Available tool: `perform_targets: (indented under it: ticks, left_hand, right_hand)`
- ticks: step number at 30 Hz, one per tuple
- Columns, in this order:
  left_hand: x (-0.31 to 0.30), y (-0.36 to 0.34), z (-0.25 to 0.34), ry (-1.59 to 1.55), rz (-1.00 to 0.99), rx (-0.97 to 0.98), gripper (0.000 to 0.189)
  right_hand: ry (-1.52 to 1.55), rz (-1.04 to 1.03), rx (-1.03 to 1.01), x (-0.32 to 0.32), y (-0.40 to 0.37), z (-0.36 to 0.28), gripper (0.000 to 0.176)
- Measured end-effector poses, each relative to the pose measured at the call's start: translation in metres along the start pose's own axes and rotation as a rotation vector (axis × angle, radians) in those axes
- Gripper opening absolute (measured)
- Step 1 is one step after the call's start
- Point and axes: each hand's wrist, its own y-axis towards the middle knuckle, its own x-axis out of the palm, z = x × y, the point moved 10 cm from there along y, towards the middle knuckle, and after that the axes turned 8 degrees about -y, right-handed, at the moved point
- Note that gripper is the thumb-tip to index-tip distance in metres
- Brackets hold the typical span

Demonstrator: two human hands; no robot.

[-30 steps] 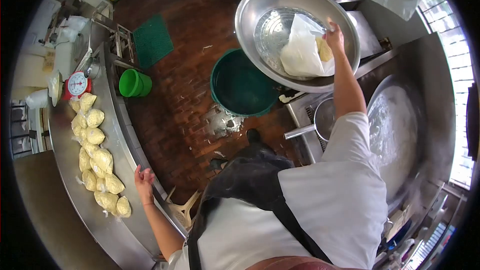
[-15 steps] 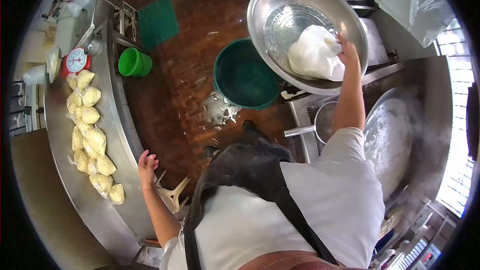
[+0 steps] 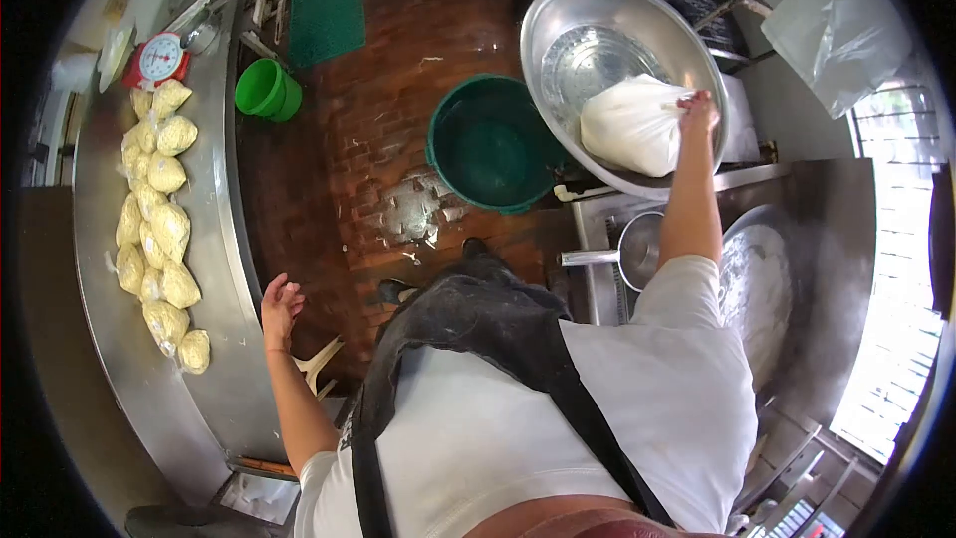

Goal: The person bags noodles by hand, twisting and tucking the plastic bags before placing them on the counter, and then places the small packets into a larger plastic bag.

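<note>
Your right hand (image 3: pixel 697 112) is stretched out ahead of you and pinches the gathered top of a white bag (image 3: pixel 629 132), fingers closed on the plastic. The white bag is full and lies on its side inside the steel bowl (image 3: pixel 558 20), against the wall nearest you, and the bowl sits just beside the dark green tub (image 3: pixel 488 149) that stands on the brick floor. Your left hand (image 3: pixel 281 304) hangs at your side with the fingers spread and nothing in it, near the edge of the steel counter (image 3: pixel 214 239) but not touching it (a tan plastic stool (image 3: pixel 321 359) shows just beside the wrist). Along that counter lies a row of noodle packs (image 3: pixel 159 229), touching one another, with a red scale (image 3: pixel 159 58) at the far end. A small green bucket (image 3: pixel 267 90) stands on the floor beside the counter, well apart from the tub. To your right a wide pan (image 3: pixel 762 289) steams, with a small handled pot (image 3: pixel 637 244) just beside it.
</note>
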Motion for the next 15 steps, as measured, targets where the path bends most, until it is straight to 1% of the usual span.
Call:
perform_targets:
  ticks: [1,2,4,5,6,8,9,10,11,13,15]
  left_hand:
    - [-0.01,-0.001,-0.01,-0.02,0.009,0.0,0.041]
    - [-0.017,-0.004,-0.022,-0.049,0.028,-0.002,0.041]
    - [-0.018,-0.012,-0.041,-0.121,0.035,-0.051,0.041]
    - [-0.029,-0.02,-0.05,-0.156,0.072,-0.084,0.041]
    - [-0.027,-0.018,-0.062,-0.233,0.017,-0.08,0.041]
    - [-0.025,-0.03,-0.054,-0.207,0.03,-0.064,0.041]
    - [-0.034,-0.021,-0.078,-0.294,0.013,-0.086,0.042]
    - [-0.042,-0.022,-0.076,-0.183,0.048,-0.119,0.041]
    - [-0.048,-0.018,-0.074,-0.189,0.074,-0.084,0.041]
    - [-0.037,-0.007,-0.068,-0.177,0.056,-0.024,0.04]
    - [-0.043,-0.01,-0.055,-0.165,0.052,0.019,0.04]
  right_hand:
    - [-0.151,0.023,0.025,0.003,0.009,-0.015,0.01]
    - [-0.408,-0.083,-0.075,0.011,0.023,-0.024,0.007]
    - [-0.593,0.125,-0.104,0.022,0.002,-0.054,0.013]
    - [-1.053,0.037,-0.261,0.031,0.002,-0.074,0.018]
    - [-0.958,0.049,-0.252,0.072,-0.112,-0.124,0.023]
    - [-0.62,-0.17,-0.037,0.12,-0.166,-0.14,0.024]
    - [-0.574,-0.262,-0.104,0.134,-0.15,-0.143,0.031]
    - [-0.522,-0.355,-0.166,0.151,-0.133,-0.145,0.038]
    - [-0.489,-0.517,-0.197,0.185,-0.161,-0.157,0.037]
    - [-0.411,-0.813,-0.259,0.222,-0.253,-0.196,0.039]
    - [-0.3,-1.161,-0.29,0.282,-0.367,-0.209,0.045]
